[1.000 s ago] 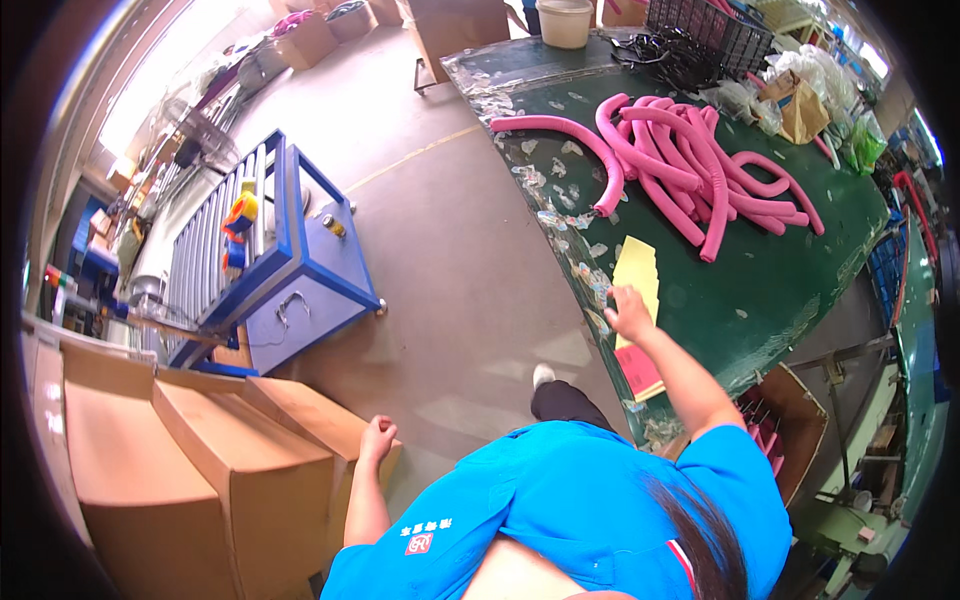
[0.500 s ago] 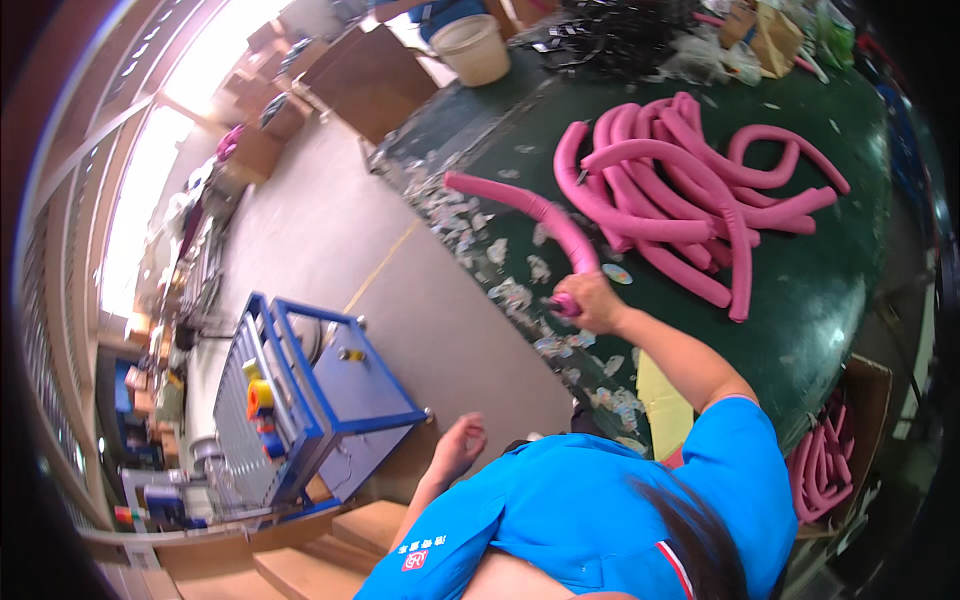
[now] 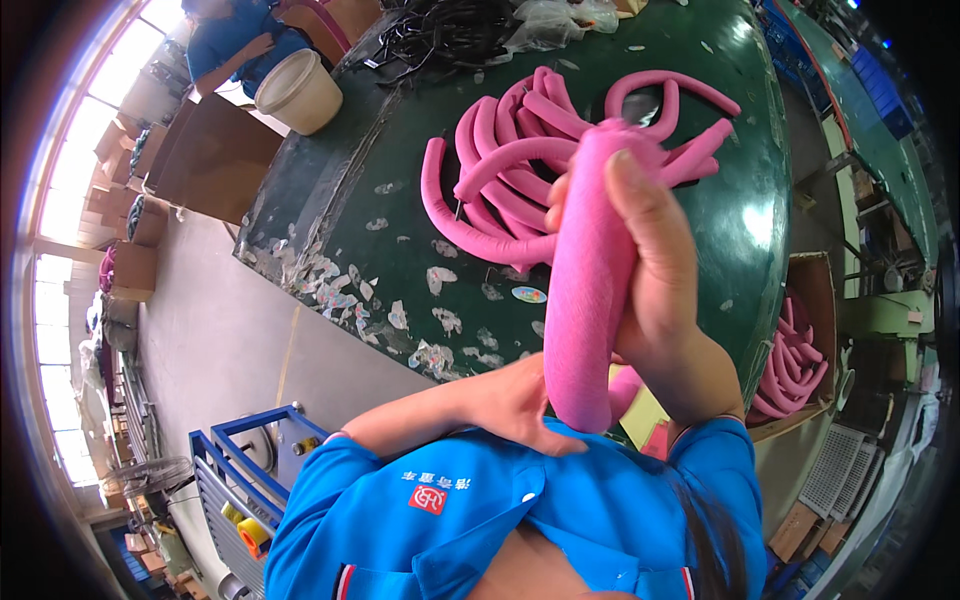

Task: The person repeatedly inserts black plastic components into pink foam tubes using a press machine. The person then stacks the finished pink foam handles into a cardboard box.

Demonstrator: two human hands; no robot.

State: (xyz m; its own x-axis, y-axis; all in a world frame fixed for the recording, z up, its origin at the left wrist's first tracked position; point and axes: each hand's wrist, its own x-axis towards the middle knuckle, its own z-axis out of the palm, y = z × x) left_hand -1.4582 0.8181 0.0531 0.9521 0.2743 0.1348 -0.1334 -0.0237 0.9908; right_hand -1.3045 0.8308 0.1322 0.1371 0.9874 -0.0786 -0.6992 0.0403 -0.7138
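Observation:
A thick pink foam tube (image 3: 588, 290) is held up close in front of my chest, one end pointing down toward my shirt. My right hand (image 3: 655, 250) is closed around it, with the thumb along its upper side. Beside its lower end is my left hand (image 3: 515, 402), thumb stretched out and apart from the other fingers, which are partly hidden behind the tube. Whether the left hand touches the tube, I cannot tell. Beyond both hands, a loose pile of bent pink foam tubes (image 3: 505, 190) lies on the dark green table (image 3: 400, 270).
Scraps of torn stickers (image 3: 335, 290) cover the table's left edge. At the far side are black strips (image 3: 440, 35) and a white bucket (image 3: 300, 92), near a co-worker (image 3: 235, 45). A cardboard box (image 3: 815, 270) of pink tubes stands right; a blue-framed cart (image 3: 225, 470) stands left.
My right hand has lifted the pink foam tube from over the table's edge toward my chest. My left hand has come in from the left to its lower end. The view has shifted.

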